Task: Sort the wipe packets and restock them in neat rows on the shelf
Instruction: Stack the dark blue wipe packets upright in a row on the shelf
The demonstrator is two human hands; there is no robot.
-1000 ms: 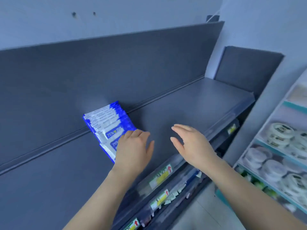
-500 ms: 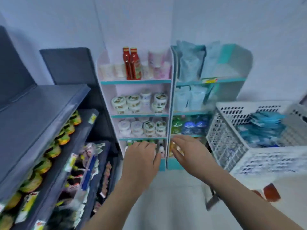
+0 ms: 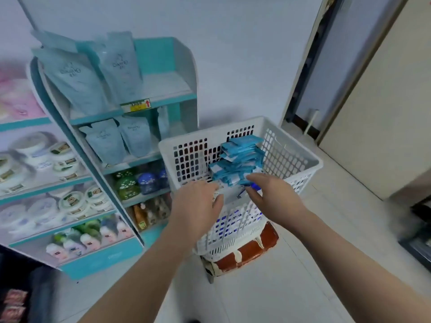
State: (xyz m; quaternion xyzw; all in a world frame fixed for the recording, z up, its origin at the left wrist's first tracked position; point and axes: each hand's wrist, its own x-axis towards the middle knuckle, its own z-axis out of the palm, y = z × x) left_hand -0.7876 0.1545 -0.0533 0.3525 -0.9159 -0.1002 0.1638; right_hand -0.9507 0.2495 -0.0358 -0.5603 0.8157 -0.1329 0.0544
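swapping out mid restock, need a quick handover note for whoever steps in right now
Left hand: over the near rim of the basket, fingers dipping in; grip cannot be told.
Right hand: inside the basket, fingertips at the foot of the teal packets; grip cannot be told.
Things: teal packets stacked toward the basket's back; white-and-blue packets lie low at the front, between the hands.
Done: nothing checkable, the shelf to restock is out of view.
Left: lift packets out, sort by kind, set them in rows on the shelf.
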